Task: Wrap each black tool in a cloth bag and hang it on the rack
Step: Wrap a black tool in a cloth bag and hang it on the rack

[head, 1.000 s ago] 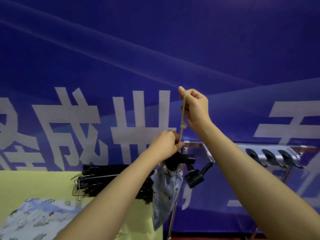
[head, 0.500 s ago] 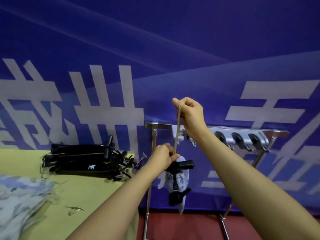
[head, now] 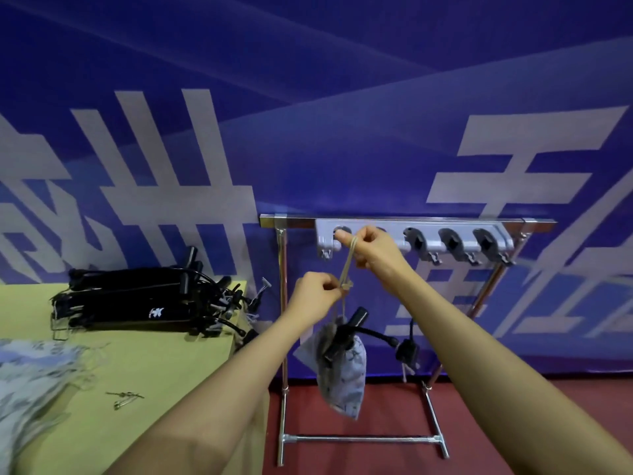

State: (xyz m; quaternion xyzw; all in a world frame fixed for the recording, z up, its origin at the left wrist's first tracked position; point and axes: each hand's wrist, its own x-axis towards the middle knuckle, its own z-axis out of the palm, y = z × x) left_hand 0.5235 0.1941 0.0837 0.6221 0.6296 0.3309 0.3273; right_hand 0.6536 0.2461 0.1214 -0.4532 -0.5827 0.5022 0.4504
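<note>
- Blue banner (head: 308, 97) with large pale lettering fills the wall behind a metal rack (head: 283, 303) standing on a red floor (head: 513, 423).
- Hanging in mid-air in front of the rack's left half, a patterned cloth bag (head: 342, 375) holds a black tool (head: 356, 320) whose upper end and curved cable stick out of the mouth; a beige drawstring (head: 347, 265) rises from it.
- Left hand (head: 317, 296) is closed, pinching the cord at its knot just above the bag.
- Right hand (head: 373, 250) is closed on the top of the loop, one finger pointing at the leftmost clip of the grey holder bar (head: 407, 234) fixed under the rack's top rail.
- Judged from this view, the bag is wrapped and being brought to a hook; the loop is not yet seen caught on anything.
- Three clips to the right appear empty; whether any other bag already hangs there cannot be told.
- On the yellow-green table (head: 137, 354) at left, a pile of black tools (head: 137, 303) waits unwrapped, with more cloth bags (head: 30, 371) heaped at the near edge, so most of the job seems left.
</note>
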